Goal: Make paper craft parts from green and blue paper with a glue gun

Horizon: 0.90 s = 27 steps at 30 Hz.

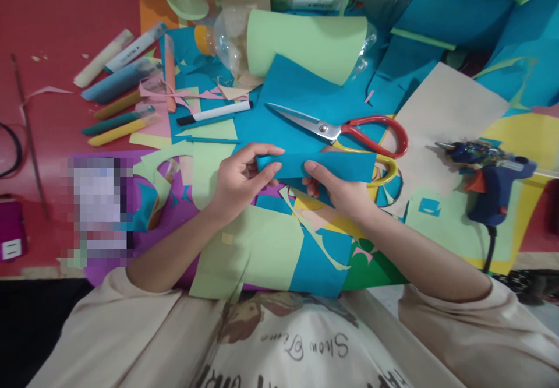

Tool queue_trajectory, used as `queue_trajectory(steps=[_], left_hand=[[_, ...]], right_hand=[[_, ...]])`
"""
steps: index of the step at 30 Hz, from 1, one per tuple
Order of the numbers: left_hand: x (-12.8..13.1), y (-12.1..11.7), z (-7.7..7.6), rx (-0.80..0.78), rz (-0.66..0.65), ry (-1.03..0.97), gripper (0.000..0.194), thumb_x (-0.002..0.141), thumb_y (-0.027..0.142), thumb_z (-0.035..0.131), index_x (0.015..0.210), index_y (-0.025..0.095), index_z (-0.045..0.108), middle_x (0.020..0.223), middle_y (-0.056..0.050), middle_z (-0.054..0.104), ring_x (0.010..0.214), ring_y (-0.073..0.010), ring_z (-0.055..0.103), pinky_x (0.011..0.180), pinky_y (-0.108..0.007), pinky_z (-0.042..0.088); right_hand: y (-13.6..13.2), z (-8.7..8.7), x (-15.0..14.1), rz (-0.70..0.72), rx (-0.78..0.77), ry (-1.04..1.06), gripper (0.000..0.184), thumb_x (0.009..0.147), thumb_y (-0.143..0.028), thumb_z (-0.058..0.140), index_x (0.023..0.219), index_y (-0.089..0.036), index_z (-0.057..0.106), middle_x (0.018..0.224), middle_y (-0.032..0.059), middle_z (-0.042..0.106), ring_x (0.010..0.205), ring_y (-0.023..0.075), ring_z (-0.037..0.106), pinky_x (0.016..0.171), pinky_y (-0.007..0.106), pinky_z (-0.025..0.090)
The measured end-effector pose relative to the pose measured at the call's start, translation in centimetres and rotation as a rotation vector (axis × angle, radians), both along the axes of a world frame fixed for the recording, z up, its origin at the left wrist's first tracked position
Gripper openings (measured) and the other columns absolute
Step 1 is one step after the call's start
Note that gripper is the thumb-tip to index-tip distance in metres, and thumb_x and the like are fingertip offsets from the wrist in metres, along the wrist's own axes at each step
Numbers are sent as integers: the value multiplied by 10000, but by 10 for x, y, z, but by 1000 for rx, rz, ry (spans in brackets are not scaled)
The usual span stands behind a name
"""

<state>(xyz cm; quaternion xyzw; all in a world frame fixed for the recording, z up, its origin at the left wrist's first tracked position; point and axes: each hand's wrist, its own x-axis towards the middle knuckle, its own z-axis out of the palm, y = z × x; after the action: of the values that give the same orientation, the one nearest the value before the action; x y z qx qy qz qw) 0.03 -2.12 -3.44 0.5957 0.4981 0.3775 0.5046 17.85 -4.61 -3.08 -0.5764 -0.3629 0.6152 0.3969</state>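
Observation:
A strip of blue paper is stretched between my two hands above the cluttered table. My left hand pinches its left end between thumb and fingers. Farther right, my right hand grips the strip with the thumb on top; most of its fingers are hidden behind the paper. Just beyond the strip lie scissors with one red and one yellow handle, blades pointing left. The yellow handle is partly covered by the strip's right end. Light green paper lies beneath my forearms.
A glue gun lies at the right, its cord trailing toward me. A bottle wrapped in green paper lies at the back. Several markers are at the left, near a blurred-out rectangular object. Paper scraps are scattered around.

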Motion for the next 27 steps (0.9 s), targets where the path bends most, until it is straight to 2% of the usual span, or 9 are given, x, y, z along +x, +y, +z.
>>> queue_trajectory(steps=[16,21,27], left_hand=[[-1,0,-1,-13,1,6,213,780,349,703,931,199,699,710,22,675,511,-81,637,494,-166,537],[-1,3,-1,72,81,-7,242,788,421,685,886,200,688,573,51,556,505,-69,563,465,-158,496],[-1,6,-1,116,125,-9,215,785,393,688,891,209,652,592,45,577,507,-70,542,465,-179,446]], right_hand=[[1,-2,0,35,38,-35,437,695,-599,705,566,-203,572,522,-18,579,470,92,516,529,252,487],[2,1,1,15,-18,11,458,650,-627,724,561,-201,582,533,-13,591,453,90,510,481,244,479],[2,1,3,13,-9,17,429,675,-582,736,556,-193,599,527,-18,589,454,76,508,476,217,470]])
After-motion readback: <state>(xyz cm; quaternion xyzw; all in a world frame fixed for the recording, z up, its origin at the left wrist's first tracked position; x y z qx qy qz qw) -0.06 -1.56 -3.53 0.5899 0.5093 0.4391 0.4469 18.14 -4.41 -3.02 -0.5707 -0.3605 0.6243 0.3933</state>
